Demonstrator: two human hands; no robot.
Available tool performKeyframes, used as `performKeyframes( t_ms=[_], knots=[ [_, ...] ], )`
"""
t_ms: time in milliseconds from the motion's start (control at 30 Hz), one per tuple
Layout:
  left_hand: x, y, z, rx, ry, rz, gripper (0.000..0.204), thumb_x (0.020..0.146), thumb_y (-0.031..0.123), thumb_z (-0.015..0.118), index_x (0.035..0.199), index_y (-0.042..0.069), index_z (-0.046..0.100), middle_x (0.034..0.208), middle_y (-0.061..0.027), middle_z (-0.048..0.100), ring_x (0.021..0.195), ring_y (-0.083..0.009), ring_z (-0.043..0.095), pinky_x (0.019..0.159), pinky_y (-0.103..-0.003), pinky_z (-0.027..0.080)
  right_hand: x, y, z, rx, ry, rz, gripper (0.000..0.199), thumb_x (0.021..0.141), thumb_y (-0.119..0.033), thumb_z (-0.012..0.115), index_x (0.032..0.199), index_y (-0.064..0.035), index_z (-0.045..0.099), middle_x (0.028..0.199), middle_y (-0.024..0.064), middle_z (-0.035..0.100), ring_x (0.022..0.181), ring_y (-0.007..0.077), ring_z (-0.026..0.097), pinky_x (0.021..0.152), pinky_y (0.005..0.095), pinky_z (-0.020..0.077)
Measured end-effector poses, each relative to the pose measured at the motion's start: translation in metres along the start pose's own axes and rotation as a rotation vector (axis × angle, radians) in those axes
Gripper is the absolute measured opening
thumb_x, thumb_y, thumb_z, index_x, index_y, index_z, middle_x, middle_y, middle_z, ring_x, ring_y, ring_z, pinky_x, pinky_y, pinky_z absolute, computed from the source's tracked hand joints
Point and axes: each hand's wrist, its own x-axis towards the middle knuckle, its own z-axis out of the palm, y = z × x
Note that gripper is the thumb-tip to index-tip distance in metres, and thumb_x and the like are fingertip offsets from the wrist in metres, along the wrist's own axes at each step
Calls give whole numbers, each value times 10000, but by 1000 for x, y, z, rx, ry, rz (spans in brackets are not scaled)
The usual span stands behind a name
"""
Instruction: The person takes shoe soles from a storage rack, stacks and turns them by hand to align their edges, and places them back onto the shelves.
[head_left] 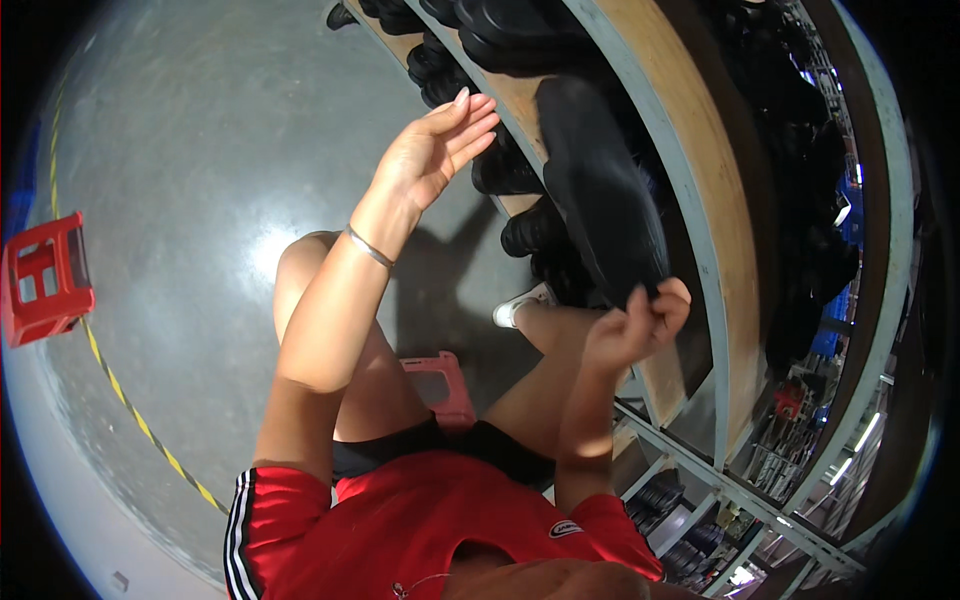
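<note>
Red short-sleeved shirt (430,520) with white-striped black sleeve trim, black shorts (400,450), thin silver bracelet (368,246), white shoe (520,305).

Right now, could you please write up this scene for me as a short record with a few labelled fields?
Left hand: left hand raised, open, fingers straight, holding nothing
Right hand: right hand pinching the near end of a black shoe sole
Wrist: thin metal bracelet on the left wrist
Shelving: wooden rack stacked with more black soles
Seat: pink stool under the person
Floor: grey concrete floor, red stool at left
</note>
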Motion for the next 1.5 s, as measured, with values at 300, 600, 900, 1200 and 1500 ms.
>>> performKeyframes(
  t_ms=[300,600,900,1200,1500],
  knots=[
    [-37,-26,5,667,-411,-248,547,947,500,514,1190,17,602,1151,-97,648,1120,-182,586,900,-351,490,-19,28,-94,1513,47,867,110,678,-149,456,753,-141,376,832,33,405,887,225,509,857,385,411],
    [-100,-110,2,966,-1093,-394,642,782,242,750,1275,-82,496,1146,-149,625,1045,-183,558,923,-310,441,-38,59,-73,1513,11,1201,394,1005,-360,400,1245,-72,519,1322,160,527,1123,317,564,924,420,487],
    [-74,-134,1,810,-738,-202,600,950,442,550,1346,-3,478,1202,-123,564,1076,-183,525,958,-319,410,-73,-8,-44,500,-301,988,503,869,-236,593,1287,32,511,1233,130,560,1141,215,546,980,362,430],
    [-47,-125,11,743,-369,-128,493,900,514,573,981,34,659,833,-48,606,739,-144,583,677,-283,503,25,114,11,754,-369,1370,436,899,-292,650,1198,11,557,1105,91,634,920,167,624,708,267,510],
    [12,-143,-3,1037,118,412,535,889,318,648,1276,-16,487,1029,-149,571,855,-157,603,737,-314,515,18,119,34,642,-403,1375,534,890,-411,627,1293,-79,512,1240,114,571,1111,244,561,887,422,484]
  ],
)
